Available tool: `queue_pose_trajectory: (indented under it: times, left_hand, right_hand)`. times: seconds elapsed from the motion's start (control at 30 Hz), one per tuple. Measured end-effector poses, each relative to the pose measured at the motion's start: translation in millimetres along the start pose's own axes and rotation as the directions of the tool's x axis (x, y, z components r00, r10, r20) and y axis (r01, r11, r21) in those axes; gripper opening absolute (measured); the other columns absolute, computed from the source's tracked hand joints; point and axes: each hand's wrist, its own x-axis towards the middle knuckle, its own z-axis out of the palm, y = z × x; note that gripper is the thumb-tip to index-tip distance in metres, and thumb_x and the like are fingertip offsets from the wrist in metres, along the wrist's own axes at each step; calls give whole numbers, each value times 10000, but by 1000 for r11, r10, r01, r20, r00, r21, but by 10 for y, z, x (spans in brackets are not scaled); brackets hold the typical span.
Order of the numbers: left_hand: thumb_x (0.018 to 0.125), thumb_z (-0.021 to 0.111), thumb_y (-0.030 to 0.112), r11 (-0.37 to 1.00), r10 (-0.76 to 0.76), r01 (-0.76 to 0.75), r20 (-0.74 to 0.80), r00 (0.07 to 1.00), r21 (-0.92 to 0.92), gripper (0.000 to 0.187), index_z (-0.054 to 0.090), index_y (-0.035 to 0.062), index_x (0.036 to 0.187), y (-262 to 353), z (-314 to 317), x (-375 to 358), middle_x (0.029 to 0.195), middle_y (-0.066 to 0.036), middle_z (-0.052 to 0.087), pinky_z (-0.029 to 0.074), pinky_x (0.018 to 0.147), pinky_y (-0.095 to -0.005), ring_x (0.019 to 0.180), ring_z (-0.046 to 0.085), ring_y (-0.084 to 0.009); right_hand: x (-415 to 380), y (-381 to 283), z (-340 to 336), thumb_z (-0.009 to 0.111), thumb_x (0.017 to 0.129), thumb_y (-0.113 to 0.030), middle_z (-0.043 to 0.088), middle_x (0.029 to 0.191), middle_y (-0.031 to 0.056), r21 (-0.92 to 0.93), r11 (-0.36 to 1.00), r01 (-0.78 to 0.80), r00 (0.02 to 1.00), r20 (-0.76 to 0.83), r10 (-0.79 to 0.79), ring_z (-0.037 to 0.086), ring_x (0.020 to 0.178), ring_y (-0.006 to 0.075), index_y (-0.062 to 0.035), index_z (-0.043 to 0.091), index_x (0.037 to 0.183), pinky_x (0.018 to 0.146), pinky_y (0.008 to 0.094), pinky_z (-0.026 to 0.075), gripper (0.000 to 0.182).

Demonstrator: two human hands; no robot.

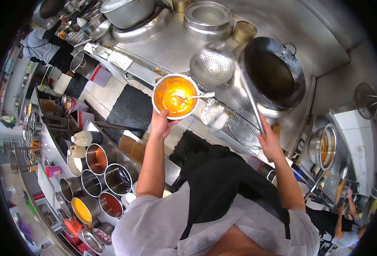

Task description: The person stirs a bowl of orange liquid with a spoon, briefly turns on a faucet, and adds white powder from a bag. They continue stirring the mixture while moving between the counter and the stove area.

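Note:
My left hand (160, 123) grips the rim of a white bowl (175, 96) smeared with orange sauce; a metal spoon (197, 96) rests inside it. My right hand (269, 143) is closed around the long handle of a perforated steel skimmer (212, 66). The skimmer's round head hangs just left of a large dark wok (274, 72) on the stove. The bowl is held over the front edge of the steel cooking range (167, 47), below and left of the skimmer head.
Several steel pots of sauces (98, 158) stand on a counter at the left. A lidded pot (128, 10) and a steel basin (207, 17) sit on the far range. Black mats (130, 109) cover the floor. Other people work at the top left (43, 45) and bottom right (342, 226).

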Motion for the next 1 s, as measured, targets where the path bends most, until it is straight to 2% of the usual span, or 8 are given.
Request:
queue_pose_trajectory:
  times: [0.2,0.3,0.43,0.6,0.73,0.83,0.9,1.0]
  left_hand:
    - [926,386,-16,999,35,-36,60,998,14,585,260,98,1486,6,99,-35,1194,-209,617,612,490,-296,727,724,-306]
    - [927,392,-15,999,35,-37,93,995,27,584,257,99,1484,20,181,-21,1194,-213,616,615,488,-296,746,726,-313]
    - [929,397,-13,998,28,-34,118,993,53,574,265,91,1477,37,449,-22,1193,-221,616,617,491,-301,758,727,-318]
    - [934,390,-6,997,-23,7,198,980,79,559,261,65,1473,-54,863,-16,1205,-227,611,620,497,-303,774,727,-323]
    - [930,408,7,991,-99,71,256,962,117,579,256,87,1483,-265,1067,-15,1268,-202,584,627,504,-315,862,722,-320]
    - [920,424,7,984,-142,105,284,948,141,609,247,119,1492,-405,1282,-123,1312,-181,561,638,526,-324,931,712,-313]
    - [918,423,9,978,-168,118,308,937,172,616,241,124,1495,-594,1365,-111,1320,-183,552,640,530,-327,943,708,-311]
    - [914,415,9,978,-162,103,353,921,180,621,233,132,1495,-771,1513,-90,1337,-185,530,643,534,-332,964,699,-310]
  right_hand:
    - [-1015,819,-78,504,901,67,564,1328,126,24,999,49,857,-514,-29,591,1172,255,-111,229,1584,993,371,464,757]
    - [-1546,1169,-47,462,904,80,577,1050,52,438,851,-288,764,-432,480,485,594,170,-31,209,1571,599,367,470,722]
    - [-1661,1937,305,476,882,86,558,1296,155,487,840,-238,661,-552,507,548,851,129,-56,183,1577,723,276,482,768]
    - [-1683,2351,696,537,894,-79,586,1351,240,148,598,-788,523,-351,777,680,967,399,-150,158,1599,866,522,482,804]
    - [-1621,2831,752,643,900,-229,591,1251,298,-231,505,-832,555,-365,747,623,1076,430,-122,276,1556,902,493,503,759]
    - [-1134,2843,216,668,922,-296,588,1267,257,-310,868,-388,852,-480,210,621,1098,381,-29,465,1413,959,444,498,595]
    - [-436,1477,-306,641,960,-346,589,1300,233,240,957,-164,905,-349,243,594,1159,376,-33,460,1381,995,420,478,555]
    - [311,276,-411,651,945,-348,624,1255,200,47,999,-25,982,-184,33,637,1077,364,-89,463,1333,921,418,514,503]
